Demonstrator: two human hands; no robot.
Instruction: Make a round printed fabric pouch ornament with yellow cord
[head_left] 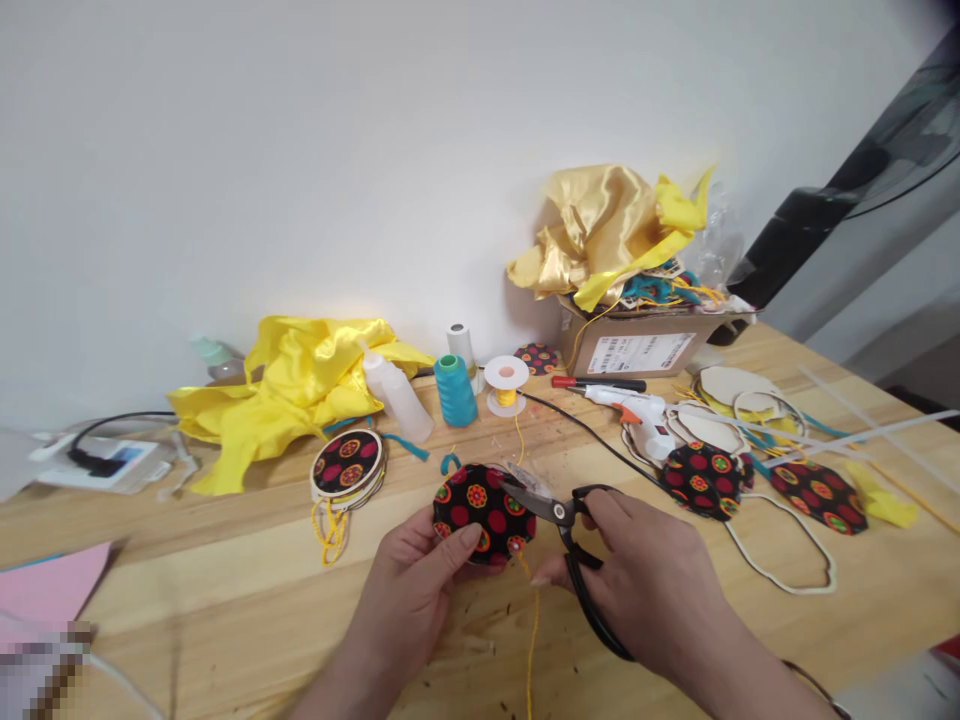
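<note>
My left hand (420, 575) grips a round piece covered in black fabric with red and orange flower patterns (480, 505), its thumb pressed on the front. In my right hand (645, 560) is a pair of scissors (564, 515) with black handles. Their blades lie over the right upper part of the fabric piece; whether they touch it I cannot tell. A yellow cord (534, 640) hangs from the piece's lower right and runs down across the table. Behind the piece stand a spool of yellow cord (507, 385) and a teal thread cone (455, 390).
A glue gun (637, 415), patterned fabric pieces (701, 480) and wooden frames (795, 575) lie at right. Yellow satin (285, 380), white bottles (401, 395) and a stacked fabric-faced frame (349, 465) are at left. A cardboard box (637, 345) with gold cloth stands behind.
</note>
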